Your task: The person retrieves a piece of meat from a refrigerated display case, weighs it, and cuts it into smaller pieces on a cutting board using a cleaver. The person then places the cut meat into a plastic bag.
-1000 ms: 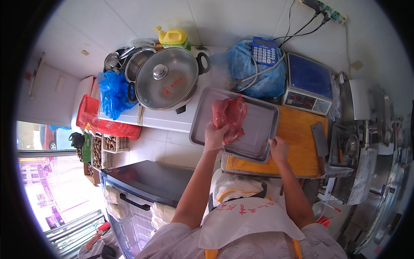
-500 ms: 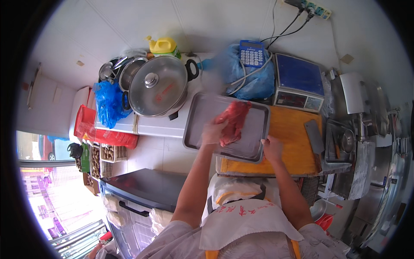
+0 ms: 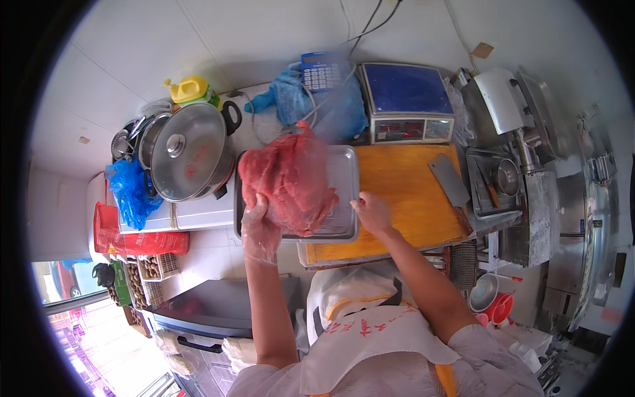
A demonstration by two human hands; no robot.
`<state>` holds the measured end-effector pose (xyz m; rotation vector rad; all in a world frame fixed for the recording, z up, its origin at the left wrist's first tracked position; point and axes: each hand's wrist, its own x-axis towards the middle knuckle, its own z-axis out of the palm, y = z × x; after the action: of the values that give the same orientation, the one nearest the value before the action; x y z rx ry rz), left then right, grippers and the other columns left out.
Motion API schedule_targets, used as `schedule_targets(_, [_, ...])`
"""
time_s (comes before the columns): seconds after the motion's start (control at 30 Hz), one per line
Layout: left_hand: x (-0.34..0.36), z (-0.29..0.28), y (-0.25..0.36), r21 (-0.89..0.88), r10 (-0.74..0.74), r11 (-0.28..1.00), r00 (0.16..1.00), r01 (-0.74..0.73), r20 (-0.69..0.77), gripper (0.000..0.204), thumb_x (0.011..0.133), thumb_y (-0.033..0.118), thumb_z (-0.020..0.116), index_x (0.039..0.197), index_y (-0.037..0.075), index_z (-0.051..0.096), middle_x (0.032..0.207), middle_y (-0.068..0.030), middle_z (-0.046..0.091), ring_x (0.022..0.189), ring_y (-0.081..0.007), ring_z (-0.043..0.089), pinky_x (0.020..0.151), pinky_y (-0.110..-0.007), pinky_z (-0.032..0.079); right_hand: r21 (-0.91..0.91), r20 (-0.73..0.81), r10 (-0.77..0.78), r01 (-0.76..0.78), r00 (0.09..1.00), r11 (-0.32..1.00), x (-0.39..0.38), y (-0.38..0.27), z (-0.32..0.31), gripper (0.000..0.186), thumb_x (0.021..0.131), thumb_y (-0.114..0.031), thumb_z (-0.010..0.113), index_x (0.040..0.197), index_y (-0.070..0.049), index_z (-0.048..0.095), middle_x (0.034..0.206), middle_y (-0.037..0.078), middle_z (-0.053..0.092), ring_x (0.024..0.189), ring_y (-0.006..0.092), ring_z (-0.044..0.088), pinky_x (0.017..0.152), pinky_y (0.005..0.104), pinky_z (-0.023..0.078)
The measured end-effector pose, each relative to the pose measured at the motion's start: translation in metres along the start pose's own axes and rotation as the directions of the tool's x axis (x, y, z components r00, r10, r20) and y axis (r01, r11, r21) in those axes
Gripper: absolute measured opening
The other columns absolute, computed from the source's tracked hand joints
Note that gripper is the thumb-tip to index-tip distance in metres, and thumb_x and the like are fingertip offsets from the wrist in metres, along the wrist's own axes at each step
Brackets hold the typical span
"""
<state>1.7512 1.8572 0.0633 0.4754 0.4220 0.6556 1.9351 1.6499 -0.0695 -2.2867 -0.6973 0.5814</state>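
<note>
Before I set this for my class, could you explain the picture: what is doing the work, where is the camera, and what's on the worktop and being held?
There is no machine: a person works with two hands. A wide fisheye camera on their head looks down, so straight edges bend. The left hand, apparently in clear plastic, holds a large piece of raw meat, which hides part of a metal tray. The right hand is at the tray's right rim. On the yellow board lies a cleaver; behind stands a blue-topped scale.
</note>
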Motion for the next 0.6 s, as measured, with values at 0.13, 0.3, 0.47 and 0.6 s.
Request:
schedule_targets(0.13, [-0.026,0.015,-0.033,-0.192,-0.025,0.981,0.998,0.014,-0.052,0.064,0.099,0.014,0.072,0.155,0.002,0.044,0.153,-0.0138,0.056,0.141,-0.0317,0.053,0.123,-0.05,0.04,0.144,-0.015,-0.081,0.082,0.997,0.986,0.002,0.007,0.005,0.031,0.096,-0.03,0.072,0.095,0.0,0.066,0.089,0.023,0.072,0.083,0.0402,0.069,0.071,0.0471,0.054])
schedule_targets(0.3, [-0.055,0.036,-0.106,-0.287,-0.141,0.951,0.988,0.117,-0.066,0.063,0.098,0.013,0.072,0.155,0.006,0.045,0.154,-0.0128,0.056,0.141,-0.0317,0.053,0.125,-0.051,0.038,0.749,0.294,0.11,-0.3,0.95,0.59,-0.005,0.058,-0.049,0.047,0.105,-0.036,0.065,0.132,0.003,0.064,0.107,0.01,0.074,0.092,0.0208,0.072,0.08,0.0373,0.06])
schedule_targets(0.47, [-0.067,0.059,-0.249,-0.33,-0.166,0.939,0.969,0.099,-0.183,0.065,0.102,0.015,0.068,0.16,0.019,0.041,0.158,-0.0072,0.051,0.146,-0.0281,0.047,0.127,-0.052,0.034,0.767,0.55,-0.265,-0.604,0.792,-0.215,-0.04,0.115,-0.181,0.048,0.106,-0.032,0.065,0.136,0.005,0.059,0.126,0.012,0.068,0.114,0.0194,0.066,0.102,0.036,0.052])
schedule_targets(0.6, [-0.063,0.085,-0.327,-0.291,-0.197,0.948,0.956,0.129,-0.219,0.059,0.106,0.015,0.062,0.159,0.006,0.038,0.16,-0.0098,0.048,0.148,-0.0269,0.045,0.126,-0.048,0.035,0.851,0.465,-0.083,-0.419,0.881,0.318,-0.028,0.135,-0.226,0.063,0.096,-0.033,0.077,0.142,0.005,0.055,0.131,0.011,0.066,0.114,0.0194,0.065,0.102,0.0356,0.051])
